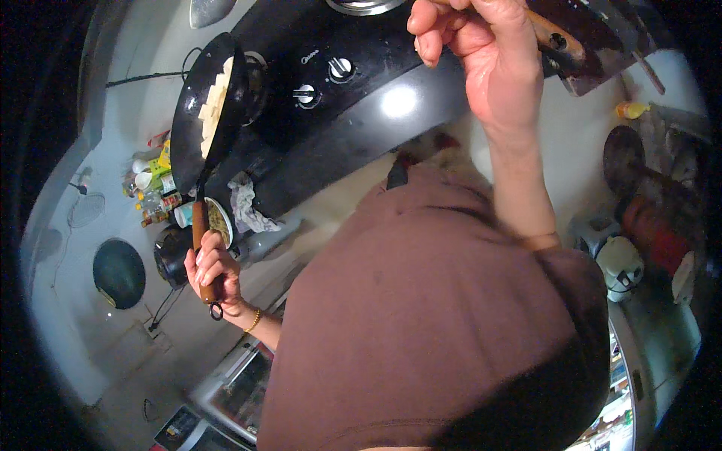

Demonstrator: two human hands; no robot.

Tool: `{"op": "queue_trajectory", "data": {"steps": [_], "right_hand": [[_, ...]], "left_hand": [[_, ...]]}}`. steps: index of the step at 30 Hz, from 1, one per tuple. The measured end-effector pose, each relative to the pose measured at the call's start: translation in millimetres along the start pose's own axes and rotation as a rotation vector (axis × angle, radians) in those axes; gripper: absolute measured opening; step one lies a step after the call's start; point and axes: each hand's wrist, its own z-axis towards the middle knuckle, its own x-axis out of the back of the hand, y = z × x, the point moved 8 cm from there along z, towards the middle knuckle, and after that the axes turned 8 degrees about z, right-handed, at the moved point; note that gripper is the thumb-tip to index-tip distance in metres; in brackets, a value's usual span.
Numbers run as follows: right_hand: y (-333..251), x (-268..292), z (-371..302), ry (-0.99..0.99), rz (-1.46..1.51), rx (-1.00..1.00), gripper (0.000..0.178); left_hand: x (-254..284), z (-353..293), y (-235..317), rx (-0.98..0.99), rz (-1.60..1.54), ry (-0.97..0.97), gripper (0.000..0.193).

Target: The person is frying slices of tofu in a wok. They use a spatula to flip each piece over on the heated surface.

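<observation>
My left hand [214,270] is wrapped round the wooden handle [200,225] of a black wok [188,128]. The wok sits tilted at the left burner of the black gas hob [338,113], and pale, tofu-like cubes [213,109] lie along its inside. At the top edge, my right hand [481,37] has its fingers curled round a wooden-handled utensil. That handle's end, with a hole in it, pokes out to the right of my wrist; the utensil's working end is out of view.
Left of the hob stand several bottles and jars [154,195], a bowl of food [218,222] and a crumpled cloth [248,207]. A dark board-like slab [602,49] lies at the upper right. A pale green appliance [620,259] stands at the right.
</observation>
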Motion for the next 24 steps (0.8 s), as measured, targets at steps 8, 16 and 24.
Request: {"op": "queue_trajectory", "data": {"steps": [8,16,24], "right_hand": [[-18.0,33.3,-0.2,0.068,0.073,0.001,0.023],[-20.9,48.6,9.0,0.158,0.048,-0.061,0.022],[-17.5,52.1,8.8,0.116,-0.004,-0.077,0.022]], "left_hand": [[-2.4,0.4,-5.4,-0.028,0.035,-0.004,0.019],[-6.6,1.2,-14.5,-0.048,0.028,-0.012,0.017],[3.7,-0.5,-4.3,-0.076,0.032,0.017,0.018]]}}
